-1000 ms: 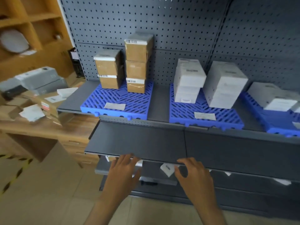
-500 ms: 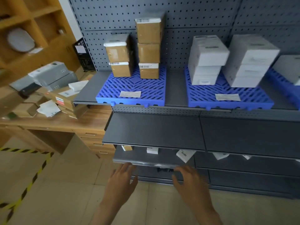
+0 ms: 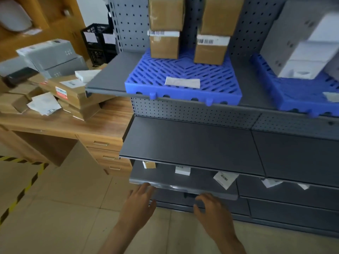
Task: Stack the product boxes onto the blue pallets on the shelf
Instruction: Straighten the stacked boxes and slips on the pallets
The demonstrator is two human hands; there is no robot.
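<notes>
Grey pegboard shelving (image 3: 192, 143), several tiers, fills the view ahead of and above both hands.

Wooden desk (image 3: 102, 123), up and to the left of the left hand, carries a loose heap of cartons (image 3: 73, 90).

Left pallet (image 3: 183, 85), blue, top tier, high above the hands. Two stacks of brown boxes (image 3: 165, 44) stand at its back; the front half is bare save a paper slip.

Right pallet (image 3: 293, 92), blue, further right on the same tier. It holds stacked white boxes (image 3: 308, 61), motion-blurred.

Low shelf (image 3: 183, 182), directly ahead of the fingertips. Small white items (image 3: 182, 170) sit at its back, possibly boxes or only tags; too blurred to tell.

Left hand (image 3: 140, 204): empty, fingers straight, at the low shelf's front lip.

Right hand (image 3: 214, 211): empty, fingers loosely curled, just beside the same lip.

Handling note, judged: the step is fetching the next box.
- Take it in both hands by opposite faces and lift it level.
- Set it square on the bare front of the left pallet, or flush on a matching stack.
- Keep the label outward and nothing overhanging.
</notes>
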